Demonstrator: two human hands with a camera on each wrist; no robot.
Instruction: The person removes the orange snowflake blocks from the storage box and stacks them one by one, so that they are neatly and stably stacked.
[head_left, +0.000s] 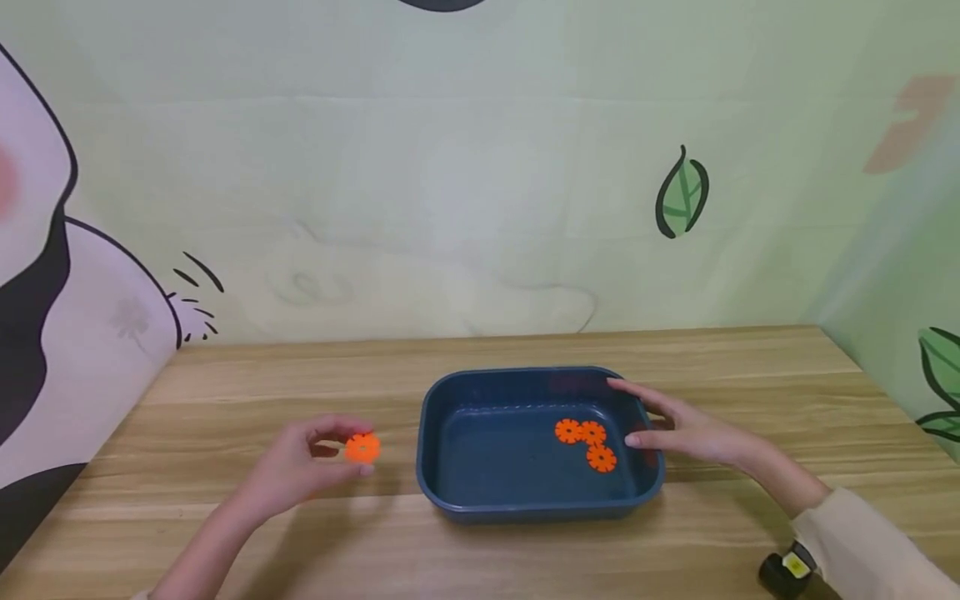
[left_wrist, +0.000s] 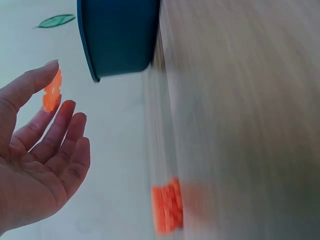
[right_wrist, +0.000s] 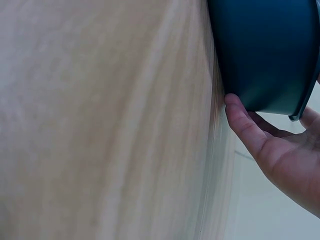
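My left hand (head_left: 288,467) pinches an orange notched disc (head_left: 363,448) between thumb and fingertips, in the air left of the dark blue tub (head_left: 525,507). In the left wrist view the same disc shows edge-on, the other fingers loosely bent below it. A small pile of orange discs (left_wrist: 168,207) lies on the table near that hand; in the head view the hand hides most of it. Three orange discs (head_left: 601,458) lie at the right side inside the tub. My right hand (head_left: 701,433) grips the tub's right wall, thumb over the rim, other fingers against the outside.
The tub stands on a wood-grain table (head_left: 247,379). Behind the table's back edge rises a pale green wall (head_left: 465,183) with cartoon drawings. A black device (head_left: 786,573) sits by the right sleeve.
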